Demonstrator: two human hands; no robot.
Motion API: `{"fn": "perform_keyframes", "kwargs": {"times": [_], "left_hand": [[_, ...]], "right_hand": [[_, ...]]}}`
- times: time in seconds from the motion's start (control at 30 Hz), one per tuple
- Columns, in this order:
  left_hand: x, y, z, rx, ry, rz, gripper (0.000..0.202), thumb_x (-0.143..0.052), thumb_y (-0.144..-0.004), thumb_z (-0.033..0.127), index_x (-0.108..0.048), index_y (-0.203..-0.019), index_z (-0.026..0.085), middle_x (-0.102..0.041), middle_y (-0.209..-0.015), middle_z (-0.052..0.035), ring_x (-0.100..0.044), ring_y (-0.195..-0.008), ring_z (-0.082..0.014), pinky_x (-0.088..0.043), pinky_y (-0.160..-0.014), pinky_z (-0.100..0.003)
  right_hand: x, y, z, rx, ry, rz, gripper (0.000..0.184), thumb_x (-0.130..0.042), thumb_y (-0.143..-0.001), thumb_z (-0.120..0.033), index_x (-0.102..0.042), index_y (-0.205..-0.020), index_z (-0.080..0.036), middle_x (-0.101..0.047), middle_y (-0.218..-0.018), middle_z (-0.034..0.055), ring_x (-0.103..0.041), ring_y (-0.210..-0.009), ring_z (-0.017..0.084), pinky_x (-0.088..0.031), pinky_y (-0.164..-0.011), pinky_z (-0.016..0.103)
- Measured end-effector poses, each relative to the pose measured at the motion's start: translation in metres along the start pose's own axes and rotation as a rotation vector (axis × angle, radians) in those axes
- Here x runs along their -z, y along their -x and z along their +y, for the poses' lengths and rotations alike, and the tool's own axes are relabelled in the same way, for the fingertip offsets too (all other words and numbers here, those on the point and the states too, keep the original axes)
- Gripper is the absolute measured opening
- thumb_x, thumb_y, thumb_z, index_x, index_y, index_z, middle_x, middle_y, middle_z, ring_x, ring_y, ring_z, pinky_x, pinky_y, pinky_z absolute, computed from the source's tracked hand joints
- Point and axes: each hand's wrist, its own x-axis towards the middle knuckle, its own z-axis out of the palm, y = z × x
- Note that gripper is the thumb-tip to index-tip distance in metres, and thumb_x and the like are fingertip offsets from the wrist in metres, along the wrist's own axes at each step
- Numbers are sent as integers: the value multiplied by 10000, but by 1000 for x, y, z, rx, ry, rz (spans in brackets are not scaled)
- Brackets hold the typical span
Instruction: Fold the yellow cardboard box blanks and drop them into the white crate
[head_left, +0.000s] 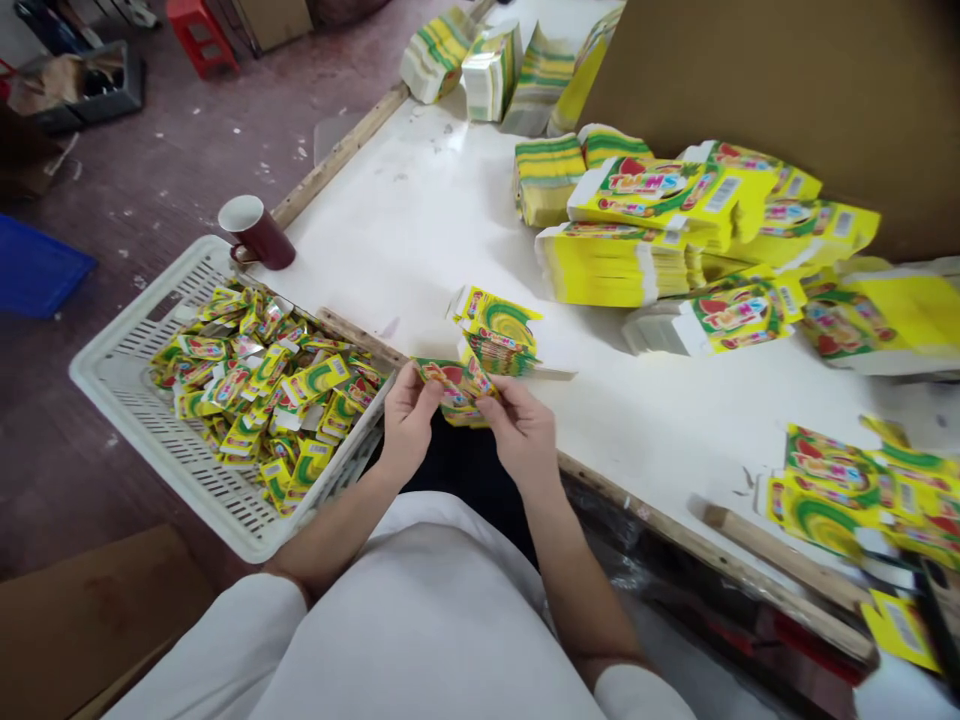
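Observation:
Between my two hands is a small yellow and green printed carton (pixel 454 388) with fruit pictures, held at the table's edge above my lap. My left hand (pixel 407 420) pinches its left end between thumb and fingers. On the right end, my right hand (pixel 523 428) grips it the same way, with a flap standing up near the thumb. Just beyond the hands, a small stack of similar flat cartons (pixel 499 325) lies on the white table (pixel 360 240). Left of my left hand, a white plastic basket (pixel 169 475) holds a heap of small cartons (pixel 281 400).
A maroon mug (pixel 268 238) stands by the basket's far corner. Bundles of flat cartons (pixel 600 265) sit at the table's back right, before a large brown cardboard sheet (pixel 772 80). More cartons (pixel 832 490) and a wooden strip (pixel 787 560) lie at right. A red stool (pixel 201 38) stands on the floor.

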Motion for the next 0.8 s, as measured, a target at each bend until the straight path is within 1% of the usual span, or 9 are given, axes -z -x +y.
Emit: {"fn": "perform_keyframes", "kwargs": {"times": [0.13,0.27,0.33,0.43,0.5,0.57,0.67,0.73,0.8], "left_hand": [[25,-11,18,85,-161,-169,438,-783,-766,609,-758,-969,221,-765,-909,-54,-717,-959,-258,-562,-900,-392],[51,-29,55,140,-275,-508,916,-879,-499,724,-708,-1248,227,-730,-1225,-153,-647,-1237,-374,-516,-1032,-456],[51,-30,61,88,-470,-609,1043,-960,-395,619,-654,-1316,236,-697,-1295,-155,-619,-1280,-392,-494,-1064,-476],[39,-18,51,7,-796,-629,860,-936,-586,352,-578,-1360,239,-707,-1246,-114,-672,-1179,-342,-519,-1018,-461],[30,-8,40,-58,-881,-585,777,-839,-697,253,-510,-1400,237,-704,-1219,-98,-688,-1126,-306,-543,-968,-423],[24,1,30,-151,-887,-565,829,-813,-701,216,-436,-1439,237,-675,-1258,-103,-679,-1146,-291,-546,-963,-398],[24,8,19,-317,-852,-621,836,-781,-689,185,-399,-1429,259,-628,-1321,-105,-666,-1182,-284,-545,-970,-398],[26,8,15,-411,-857,-665,787,-748,-687,160,-415,-1391,275,-628,-1293,-93,-673,-1154,-280,-553,-933,-395],[27,6,13,-480,-899,-675,733,-726,-701,154,-428,-1358,280,-638,-1217,-83,-687,-1087,-271,-559,-876,-381]], "right_hand": [[22,-1,-6,147,206,22,148,-662,-950,-327,-805,-989,-314,-738,-838,13,-679,-762,207,-569,-684,346],[39,1,-5,331,534,-30,305,-616,-972,-205,-788,-1122,-407,-758,-914,19,-669,-868,213,-536,-910,428],[38,4,-5,442,604,-119,399,-590,-977,-145,-759,-1157,-458,-760,-909,-4,-668,-905,203,-468,-1051,467],[29,10,-6,506,559,-120,468,-618,-974,-199,-632,-1338,-493,-737,-1184,-3,-629,-1203,247,-322,-1218,541],[23,13,-6,411,455,42,602,-648,-961,-363,-445,-1523,-428,-560,-1502,52,-460,-1443,321,-283,-1242,605],[19,14,-4,225,276,134,721,-582,-974,-508,-290,-1611,-336,-397,-1637,99,-369,-1520,340,-356,-1213,608],[15,12,1,-54,-57,-75,600,-464,-1017,-553,-415,-1557,-294,-545,-1542,108,-554,-1399,287,-535,-1095,499],[13,11,5,-189,-257,-271,589,-509,-984,-608,-540,-1474,-284,-642,-1444,102,-648,-1291,277,-593,-1022,451],[11,9,10,-300,-385,-350,659,-587,-915,-673,-573,-1445,-280,-672,-1407,101,-678,-1243,280,-605,-999,441]]}}
